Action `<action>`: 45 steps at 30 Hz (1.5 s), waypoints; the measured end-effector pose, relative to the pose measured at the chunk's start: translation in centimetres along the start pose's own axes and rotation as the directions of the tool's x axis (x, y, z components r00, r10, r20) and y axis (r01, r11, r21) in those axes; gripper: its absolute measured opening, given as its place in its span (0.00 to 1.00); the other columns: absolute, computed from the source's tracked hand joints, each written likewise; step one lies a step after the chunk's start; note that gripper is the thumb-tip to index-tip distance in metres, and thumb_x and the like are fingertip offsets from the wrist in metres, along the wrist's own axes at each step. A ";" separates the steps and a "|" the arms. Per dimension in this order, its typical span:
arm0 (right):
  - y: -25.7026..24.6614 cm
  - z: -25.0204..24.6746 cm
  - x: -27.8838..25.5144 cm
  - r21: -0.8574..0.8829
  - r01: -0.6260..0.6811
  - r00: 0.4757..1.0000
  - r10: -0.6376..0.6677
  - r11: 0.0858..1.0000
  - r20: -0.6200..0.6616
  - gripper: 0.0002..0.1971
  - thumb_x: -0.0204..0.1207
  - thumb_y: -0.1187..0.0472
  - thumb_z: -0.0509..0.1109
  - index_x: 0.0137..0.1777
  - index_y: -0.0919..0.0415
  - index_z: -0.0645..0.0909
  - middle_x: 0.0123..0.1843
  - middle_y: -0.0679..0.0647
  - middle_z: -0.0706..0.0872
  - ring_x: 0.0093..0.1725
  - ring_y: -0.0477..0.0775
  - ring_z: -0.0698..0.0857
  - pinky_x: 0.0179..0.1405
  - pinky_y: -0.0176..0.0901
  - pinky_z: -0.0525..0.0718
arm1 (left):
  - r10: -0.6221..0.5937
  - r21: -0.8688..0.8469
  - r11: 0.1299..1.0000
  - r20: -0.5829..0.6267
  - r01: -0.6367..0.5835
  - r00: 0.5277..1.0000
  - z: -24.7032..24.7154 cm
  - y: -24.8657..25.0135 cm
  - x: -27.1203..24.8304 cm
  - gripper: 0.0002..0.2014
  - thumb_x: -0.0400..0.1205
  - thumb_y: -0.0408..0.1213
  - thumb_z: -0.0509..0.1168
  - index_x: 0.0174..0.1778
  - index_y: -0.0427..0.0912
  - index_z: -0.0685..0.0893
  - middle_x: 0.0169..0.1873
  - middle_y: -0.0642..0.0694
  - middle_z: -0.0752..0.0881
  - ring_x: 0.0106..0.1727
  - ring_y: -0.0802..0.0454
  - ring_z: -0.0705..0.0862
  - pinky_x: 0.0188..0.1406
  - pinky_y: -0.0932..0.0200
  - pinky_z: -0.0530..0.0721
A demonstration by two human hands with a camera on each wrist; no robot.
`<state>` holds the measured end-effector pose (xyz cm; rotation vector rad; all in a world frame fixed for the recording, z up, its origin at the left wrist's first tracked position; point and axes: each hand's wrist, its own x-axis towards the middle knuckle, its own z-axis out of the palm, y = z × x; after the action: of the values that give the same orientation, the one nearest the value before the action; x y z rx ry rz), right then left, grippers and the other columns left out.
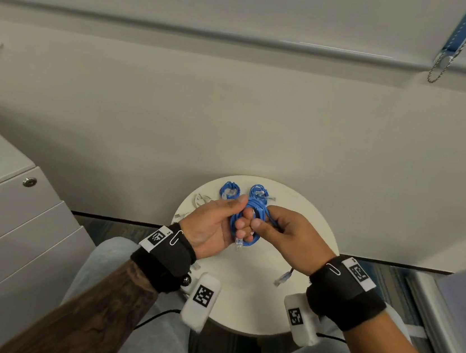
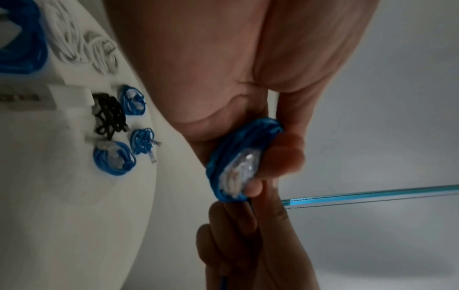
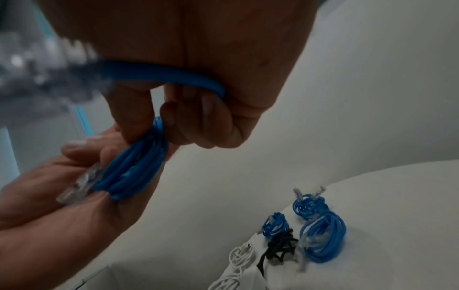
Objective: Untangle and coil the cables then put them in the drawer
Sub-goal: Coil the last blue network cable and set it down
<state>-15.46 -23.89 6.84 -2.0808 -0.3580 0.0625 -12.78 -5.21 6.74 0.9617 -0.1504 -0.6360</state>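
Far left: grey metal drawer cabinet [image 1: 14,223] w/ round lock, drawers all closed, well apart from the hands. So the stowing step isn't begun yet.

Next, left hand [image 1: 214,224] palm-up over the round white table [image 1: 254,305]. Its fingers are curled round a half-wound blue network cable coil [image 1: 245,224]; thumb on the far side of the loops, fingertips [image 2: 285,155] on the near side, a clear plastic plug [image 2: 239,172] pressed against them. The coil is held up off the table, between the two hands.

Key relation: the coil's long axis runs roughly away from the person, plug end nearest the body, and the free tail leaves the coil toward the right. The right hand [image 1: 280,235] is touching the coil on that side, thumb and forefinger pinching the loose blue strand [image 3: 164,75], which loops across its palm; other fingers folded in. The tail's end plug [image 1: 282,279] hangs below the right wrist, near the table.

Judgement: mid-coiling. Next wrap prob. belongs to the right hand, carrying the tail round the loops while the left just clamps. Risk: loops springing if the left grip loosens.

Beyond the hands on the table: finished small blue coils [image 1: 230,190], a white cable bundle [image 1: 201,200], a black cable tangle [image 3: 280,247].
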 end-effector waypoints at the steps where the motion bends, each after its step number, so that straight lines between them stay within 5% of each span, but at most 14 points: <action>1: 0.3 0.1 -0.1 0.008 -0.003 1.000 0.003 1.000 0.015 0.21 0.80 0.41 0.68 0.48 0.61 0.84 0.44 0.71 0.84 0.37 0.58 0.77 0.43 0.59 0.80 | 0.005 0.029 1.000 0.001 -0.005 1.000 -0.2 -0.1 0.0 0.16 0.82 0.45 0.60 0.36 0.37 0.83 0.22 0.46 0.74 0.24 0.51 0.75 0.37 0.54 0.83; 7: 2.3 1.6 0.9 0.038 -0.028 0.999 0.027 0.999 0.038 0.26 0.77 0.36 0.67 0.51 0.62 0.84 0.46 0.71 0.86 0.46 0.70 0.85 0.55 0.69 0.82 | 0.007 0.167 0.986 -0.050 0.001 0.999 -1.9 -0.3 0.5 0.14 0.79 0.43 0.63 0.37 0.34 0.82 0.22 0.45 0.76 0.24 0.49 0.79 0.36 0.56 0.84; 11: 3.2 2.2 1.4 -0.024 -0.023 1.000 0.023 0.999 -0.019 0.23 0.79 0.42 0.67 0.46 0.67 0.82 0.38 0.68 0.81 0.34 0.53 0.73 0.39 0.55 0.78 | 0.028 0.310 0.951 -0.089 0.001 0.996 -3.4 -1.1 1.1 0.15 0.86 0.41 0.58 0.40 0.34 0.80 0.24 0.47 0.75 0.28 0.47 0.81 0.36 0.58 0.82; 15: 4.9 3.7 0.8 0.000 -0.101 0.994 0.101 0.995 -0.043 0.14 0.83 0.53 0.71 0.37 0.57 0.79 0.29 0.49 0.70 0.30 0.44 0.66 0.33 0.41 0.69 | -0.002 0.209 0.977 -0.222 0.049 0.975 -3.7 -4.1 1.7 0.17 0.89 0.42 0.55 0.37 0.38 0.76 0.23 0.49 0.67 0.24 0.55 0.67 0.31 0.63 0.69; 18: 6.2 5.0 -0.1 0.167 -0.216 0.976 0.219 0.962 -0.001 0.05 0.81 0.58 0.72 0.45 0.58 0.83 0.33 0.48 0.74 0.34 0.45 0.72 0.38 0.39 0.73 | -0.007 0.144 0.988 -0.335 0.059 0.942 -4.3 -5.9 1.8 0.16 0.89 0.42 0.57 0.37 0.40 0.75 0.22 0.52 0.66 0.23 0.58 0.62 0.24 0.66 0.63; 22: 7.5 4.5 -1.0 0.318 -0.346 0.936 0.348 0.883 0.054 0.08 0.73 0.66 0.69 0.51 0.60 0.85 0.38 0.49 0.83 0.39 0.47 0.79 0.40 0.35 0.80 | -0.014 0.078 0.996 -0.396 0.049 0.918 -4.9 -6.2 1.9 0.15 0.89 0.42 0.55 0.37 0.41 0.73 0.20 0.54 0.67 0.21 0.59 0.61 0.21 0.69 0.60; 25: 8.2 3.9 -1.1 0.232 -0.382 0.918 0.396 0.895 -0.018 0.05 0.81 0.65 0.71 0.48 0.56 0.88 0.39 0.50 0.87 0.39 0.48 0.85 0.36 0.39 0.83 | -0.043 0.025 0.998 -0.393 0.058 0.919 -5.3 -6.2 1.8 0.16 0.89 0.42 0.56 0.36 0.41 0.72 0.20 0.55 0.68 0.20 0.60 0.61 0.21 0.70 0.61; 28: 8.6 3.8 -0.7 0.377 -0.352 0.890 0.431 0.857 -0.148 0.09 0.83 0.68 0.68 0.52 0.55 0.88 0.40 0.54 0.89 0.40 0.49 0.90 0.38 0.41 0.87 | -0.114 0.001 0.992 -0.366 0.123 0.924 -5.5 -6.6 1.6 0.17 0.89 0.44 0.56 0.36 0.41 0.73 0.21 0.53 0.66 0.20 0.60 0.61 0.22 0.69 0.61; 33: 8.2 4.2 -0.4 0.551 -0.290 0.884 0.439 0.782 -0.158 0.12 0.84 0.72 0.66 0.58 0.59 0.88 0.43 0.56 0.88 0.40 0.49 0.88 0.40 0.37 0.88 | -0.278 -0.197 0.951 -0.215 0.237 0.936 -5.5 -6.9 1.2 0.19 0.89 0.47 0.53 0.35 0.42 0.75 0.23 0.52 0.63 0.20 0.60 0.61 0.20 0.70 0.64; 37: 7.9 5.0 -0.3 0.639 -0.273 0.889 0.442 0.719 -0.118 0.11 0.85 0.71 0.65 0.59 0.61 0.87 0.44 0.57 0.89 0.40 0.49 0.89 0.41 0.40 0.89 | -0.343 -0.254 0.917 -0.106 0.308 0.933 -5.2 -7.7 1.2 0.18 0.88 0.48 0.55 0.35 0.43 0.75 0.23 0.52 0.63 0.20 0.60 0.62 0.21 0.70 0.64; 40: 7.7 6.0 -0.3 0.622 -0.298 0.887 0.451 0.724 -0.100 0.11 0.87 0.68 0.62 0.59 0.60 0.86 0.44 0.55 0.90 0.42 0.52 0.89 0.42 0.42 0.89 | -0.288 -0.192 0.950 -0.234 0.246 0.929 -5.0 -8.4 1.6 0.19 0.89 0.47 0.54 0.34 0.44 0.73 0.23 0.52 0.64 0.21 0.60 0.62 0.22 0.68 0.62; 43: 7.1 6.6 -0.7 0.469 -0.342 0.913 0.407 0.814 -0.041 0.13 0.87 0.55 0.65 0.69 0.49 0.79 0.52 0.52 0.89 0.50 0.53 0.90 0.47 0.42 0.89 | -0.140 0.018 0.987 -0.386 0.159 0.912 -5.2 -9.0 1.9 0.19 0.89 0.46 0.55 0.32 0.44 0.74 0.23 0.51 0.66 0.22 0.58 0.63 0.26 0.64 0.61; 45: 6.9 7.0 -0.9 0.344 -0.349 0.929 0.369 0.872 0.007 0.23 0.80 0.46 0.72 0.72 0.46 0.73 0.55 0.53 0.84 0.52 0.53 0.89 0.50 0.43 0.89 | -0.048 0.238 0.959 -0.405 0.156 0.913 -5.2 -9.6 1.7 0.22 0.89 0.49 0.55 0.29 0.48 0.78 0.22 0.51 0.68 0.22 0.57 0.64 0.26 0.60 0.62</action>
<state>-16.08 -21.53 -2.78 -1.7739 0.0818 0.2673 -13.57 -6.37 -4.20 1.3478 0.1823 -0.5112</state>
